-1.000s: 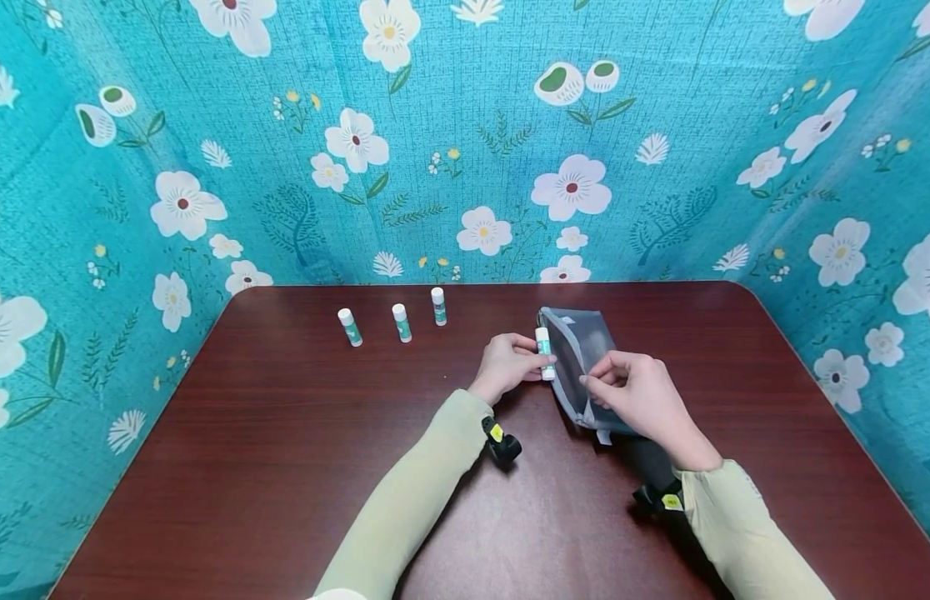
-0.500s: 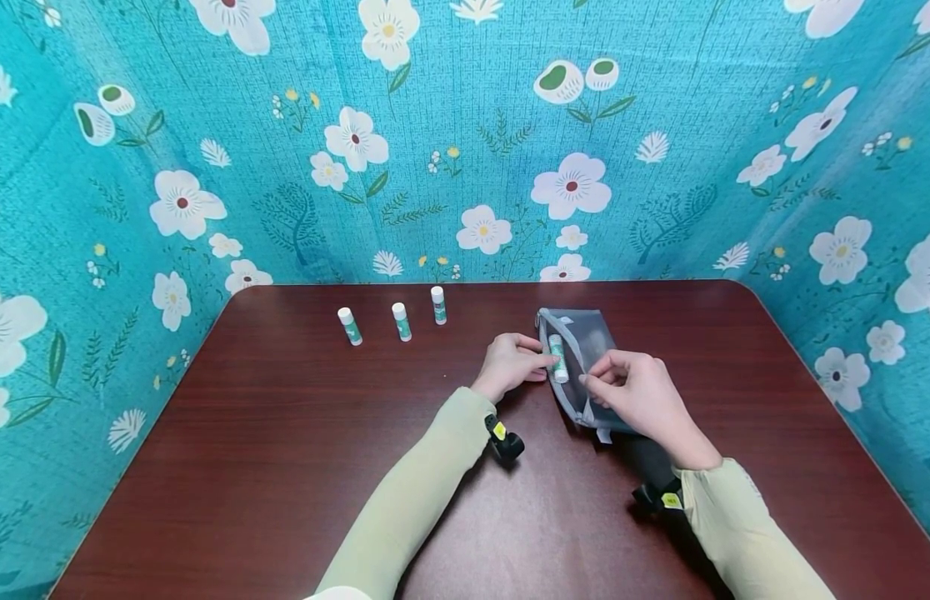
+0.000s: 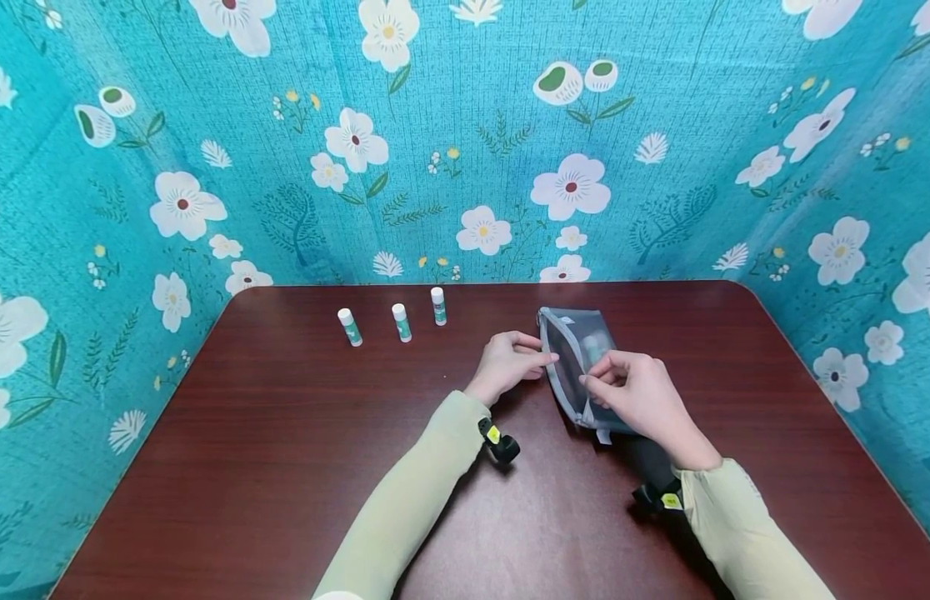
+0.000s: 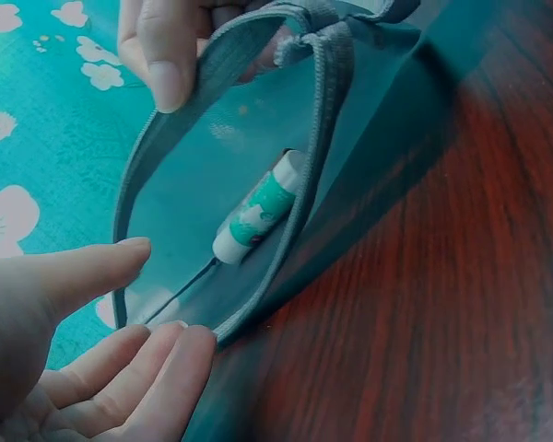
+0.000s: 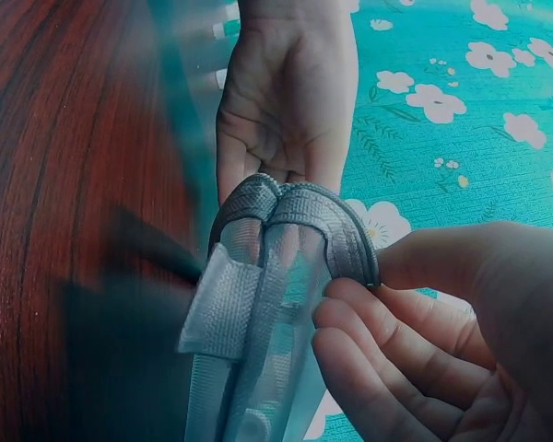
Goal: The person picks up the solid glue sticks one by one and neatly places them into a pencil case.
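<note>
A grey mesh zipper pouch (image 3: 581, 321) lies on the table with its mouth spread. My right hand (image 3: 645, 396) pinches one zippered edge between thumb and fingers; the right wrist view shows this grip on the zipper band (image 5: 336, 235). At the opposite edge is my left hand (image 3: 510, 364). Its thumb and fingers stand apart with nothing between them, fingertips at the rim in the left wrist view. Inside the pouch lies a white-and-green glue stick (image 4: 258, 210), seen faintly through the mesh in the head view.
Three more glue sticks stand toward the back of the dark wooden table (image 3: 285, 433): the left one (image 3: 350, 327), the middle one (image 3: 402, 323) and the right one (image 3: 438, 307). A blue floral cloth (image 3: 435, 167) hangs behind and at the sides.
The glue stick was in my left hand at the pouch mouth, then dropped in past the rim, and now lies deeper inside. The left hand has let it go. My right hand stays put.
</note>
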